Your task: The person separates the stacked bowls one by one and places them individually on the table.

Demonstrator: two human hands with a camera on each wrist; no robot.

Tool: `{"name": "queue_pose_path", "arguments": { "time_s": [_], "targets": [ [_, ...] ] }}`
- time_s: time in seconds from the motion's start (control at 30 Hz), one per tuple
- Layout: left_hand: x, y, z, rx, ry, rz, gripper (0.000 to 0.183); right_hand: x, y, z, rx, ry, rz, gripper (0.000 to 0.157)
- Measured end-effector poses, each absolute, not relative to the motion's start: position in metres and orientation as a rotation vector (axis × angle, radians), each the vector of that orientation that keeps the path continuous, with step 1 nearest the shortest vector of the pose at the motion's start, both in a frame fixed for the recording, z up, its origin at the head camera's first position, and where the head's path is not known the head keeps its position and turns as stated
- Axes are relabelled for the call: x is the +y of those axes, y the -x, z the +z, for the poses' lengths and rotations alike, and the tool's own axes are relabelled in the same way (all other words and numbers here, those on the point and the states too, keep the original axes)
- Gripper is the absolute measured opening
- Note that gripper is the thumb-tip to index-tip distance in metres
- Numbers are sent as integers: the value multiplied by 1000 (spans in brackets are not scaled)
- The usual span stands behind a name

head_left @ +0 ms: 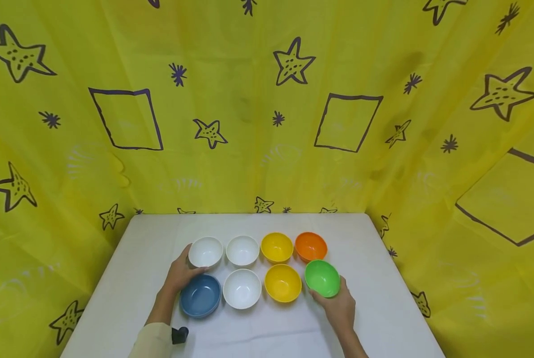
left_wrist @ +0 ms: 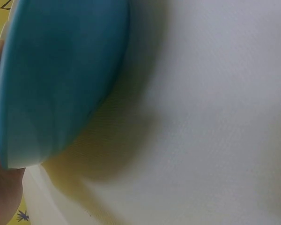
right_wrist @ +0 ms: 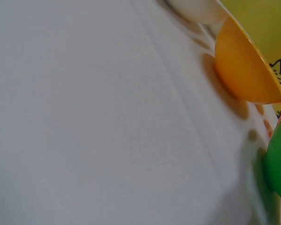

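In the head view my left hand [head_left: 180, 273] grips the back-left white bowl [head_left: 206, 252], with the thumb at its near rim and fingers at its left side. Just in front of that hand sits a blue bowl [head_left: 200, 297], whose side fills much of the left wrist view. My right hand [head_left: 341, 307] holds a green bowl [head_left: 322, 278] by its near right side, thumb along the near edge. The green bowl appears slightly tilted; an orange bowl [head_left: 311, 246] stands right behind it. Only part of the green bowl shows in the right wrist view, without the hand.
Between the hands stand two more white bowls, one back [head_left: 242, 250] and one front [head_left: 242, 289], and two yellow bowls, one back [head_left: 277, 247] and one front [head_left: 283, 283]. A white cloth covers the table [head_left: 258, 333]. Yellow star-patterned curtains [head_left: 249, 174] surround it.
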State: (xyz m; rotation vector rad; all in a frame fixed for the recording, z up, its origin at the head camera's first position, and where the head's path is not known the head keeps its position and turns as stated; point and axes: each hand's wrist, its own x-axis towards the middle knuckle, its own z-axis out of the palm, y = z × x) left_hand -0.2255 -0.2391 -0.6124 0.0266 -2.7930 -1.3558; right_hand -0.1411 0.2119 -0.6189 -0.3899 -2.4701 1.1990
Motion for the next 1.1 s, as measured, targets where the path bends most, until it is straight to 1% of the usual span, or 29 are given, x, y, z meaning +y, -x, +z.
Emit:
{"name": "queue_pose_path", "arguments": {
  "time_s": [0.23, 0.4, 0.5, 1.1],
  "targets": [
    [-242, 228, -611, -2808, -16, -1318, 104, 212, 142, -628, -2473, 363, 1174, 95],
    [-243, 230, -611, -2814, -20, -1331, 106, 213, 142, -630, -2483, 348, 1148, 105],
    [-243, 229, -612, -2821, -30, -1339, 107, 212, 139, -630, -2490, 346, 1150, 108],
    [-240, 227, -611, -2839, -52, -1358, 115, 213, 133, -633, -2480, 340, 1155, 103]
  ]
}}
